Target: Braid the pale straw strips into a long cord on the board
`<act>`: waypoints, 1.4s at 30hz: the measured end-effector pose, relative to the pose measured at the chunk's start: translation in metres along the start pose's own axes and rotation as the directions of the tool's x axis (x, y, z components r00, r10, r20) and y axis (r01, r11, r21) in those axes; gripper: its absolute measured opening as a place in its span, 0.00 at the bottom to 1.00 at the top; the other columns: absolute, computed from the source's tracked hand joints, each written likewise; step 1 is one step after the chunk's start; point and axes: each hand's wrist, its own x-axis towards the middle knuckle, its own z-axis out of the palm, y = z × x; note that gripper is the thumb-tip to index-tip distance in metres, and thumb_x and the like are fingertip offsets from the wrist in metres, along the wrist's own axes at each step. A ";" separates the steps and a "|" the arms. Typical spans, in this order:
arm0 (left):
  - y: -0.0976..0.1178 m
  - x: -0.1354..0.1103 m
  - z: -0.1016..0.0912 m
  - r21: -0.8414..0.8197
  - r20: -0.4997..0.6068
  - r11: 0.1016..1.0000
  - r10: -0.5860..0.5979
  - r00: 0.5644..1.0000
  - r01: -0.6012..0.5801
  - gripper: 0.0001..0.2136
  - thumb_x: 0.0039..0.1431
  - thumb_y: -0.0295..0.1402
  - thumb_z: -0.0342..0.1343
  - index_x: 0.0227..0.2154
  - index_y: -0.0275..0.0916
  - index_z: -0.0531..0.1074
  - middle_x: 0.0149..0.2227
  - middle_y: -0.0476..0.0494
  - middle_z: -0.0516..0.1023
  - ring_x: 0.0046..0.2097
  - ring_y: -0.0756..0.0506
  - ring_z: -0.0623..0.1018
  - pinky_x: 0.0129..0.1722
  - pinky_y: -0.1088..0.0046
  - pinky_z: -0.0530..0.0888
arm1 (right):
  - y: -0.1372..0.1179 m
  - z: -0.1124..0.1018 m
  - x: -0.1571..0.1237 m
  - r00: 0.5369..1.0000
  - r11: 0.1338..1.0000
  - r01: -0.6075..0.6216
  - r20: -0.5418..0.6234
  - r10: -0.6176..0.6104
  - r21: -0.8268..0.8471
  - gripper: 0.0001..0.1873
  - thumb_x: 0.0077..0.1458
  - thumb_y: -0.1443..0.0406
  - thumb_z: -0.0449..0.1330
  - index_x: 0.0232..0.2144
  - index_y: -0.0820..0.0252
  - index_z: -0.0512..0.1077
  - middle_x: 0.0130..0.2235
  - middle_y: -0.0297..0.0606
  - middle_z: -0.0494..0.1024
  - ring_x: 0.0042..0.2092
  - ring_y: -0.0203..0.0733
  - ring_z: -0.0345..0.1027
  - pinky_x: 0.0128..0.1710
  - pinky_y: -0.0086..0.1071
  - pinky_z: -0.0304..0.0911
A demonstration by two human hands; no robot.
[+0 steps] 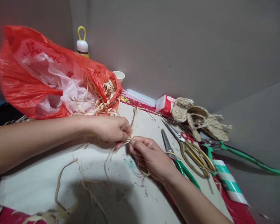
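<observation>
My left hand [113,128] and my right hand [149,157] meet at the middle of the white work surface [37,183]. Both are closed in a pinch on thin tan straw strands [128,141]. A braided straw cord [133,119] runs from my fingers away toward the wall. Loose strand ends hang below my hands and trail across the surface. More straw [102,96] spills from the mouth of a red plastic bag [30,77] just behind my left forearm.
Right of my right hand lie gold-handled scissors [196,155], green-handled scissors [177,158] and green-handled pliers [242,157]. Woven straw pieces [200,119], a red-and-white box [164,105], a paper cup [119,75] and a bottle [82,43] stand by the wall. Green-striped tape [227,182] sits at the right edge.
</observation>
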 end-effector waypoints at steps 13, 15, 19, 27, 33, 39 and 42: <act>0.005 0.003 0.052 0.159 -0.388 0.975 -0.080 0.918 0.153 0.04 0.50 0.28 0.45 0.27 0.37 0.65 0.28 0.42 0.75 0.29 0.46 0.73 0.28 0.73 0.66 | 0.000 0.006 -0.001 0.998 0.997 0.053 -0.040 -0.051 0.064 0.21 0.49 0.59 0.59 0.14 0.57 0.52 0.15 0.20 0.46 0.17 0.26 0.33 0.14 0.23 0.31; 0.005 0.005 0.055 0.237 -0.414 0.957 -0.057 0.908 0.168 0.06 0.50 0.28 0.45 0.30 0.36 0.67 0.31 0.39 0.76 0.32 0.45 0.73 0.30 0.72 0.65 | 0.001 0.006 -0.001 0.998 0.997 0.055 -0.043 -0.052 0.062 0.22 0.49 0.59 0.59 0.15 0.57 0.51 0.15 0.20 0.46 0.17 0.26 0.33 0.14 0.23 0.31; 0.007 0.006 0.060 0.252 -0.413 0.947 -0.080 0.907 0.199 0.13 0.50 0.27 0.45 0.38 0.33 0.68 0.33 0.37 0.76 0.32 0.44 0.72 0.29 0.72 0.63 | 0.006 0.004 0.000 0.994 0.997 0.071 -0.087 -0.069 0.026 0.21 0.50 0.58 0.61 0.15 0.58 0.57 0.14 0.20 0.48 0.16 0.26 0.35 0.13 0.23 0.32; 0.016 -0.008 0.027 0.214 -0.289 0.965 -0.083 0.954 0.149 0.10 0.47 0.35 0.50 0.29 0.36 0.72 0.19 0.49 0.68 0.21 0.50 0.64 0.20 0.76 0.57 | 0.006 0.002 0.001 0.995 0.986 0.099 -0.021 -0.098 0.134 0.19 0.49 0.58 0.64 0.18 0.60 0.61 0.14 0.20 0.50 0.16 0.25 0.36 0.15 0.22 0.35; 0.012 -0.003 0.013 0.138 -0.493 0.987 -0.003 0.870 0.082 0.12 0.48 0.32 0.50 0.36 0.37 0.73 0.26 0.48 0.74 0.26 0.50 0.69 0.26 0.77 0.62 | 0.004 0.002 0.000 0.994 0.981 0.108 0.007 -0.110 0.161 0.15 0.51 0.57 0.62 0.22 0.60 0.64 0.15 0.20 0.50 0.17 0.26 0.36 0.15 0.22 0.35; 0.000 0.002 0.019 0.062 -0.253 0.997 -0.037 0.967 0.054 0.08 0.50 0.33 0.47 0.24 0.37 0.70 0.22 0.50 0.71 0.24 0.51 0.67 0.26 0.78 0.63 | 0.005 0.001 0.000 0.992 0.982 0.114 0.034 -0.120 0.151 0.16 0.52 0.57 0.62 0.22 0.60 0.63 0.16 0.20 0.50 0.18 0.26 0.35 0.16 0.23 0.34; -0.002 0.002 0.015 0.100 -0.248 0.995 0.010 0.969 0.016 0.08 0.49 0.31 0.46 0.24 0.37 0.70 0.21 0.51 0.70 0.24 0.52 0.66 0.26 0.78 0.63 | 0.004 0.001 0.000 0.993 0.989 0.105 0.040 -0.109 0.106 0.15 0.52 0.56 0.61 0.24 0.60 0.64 0.15 0.20 0.49 0.17 0.27 0.35 0.16 0.23 0.34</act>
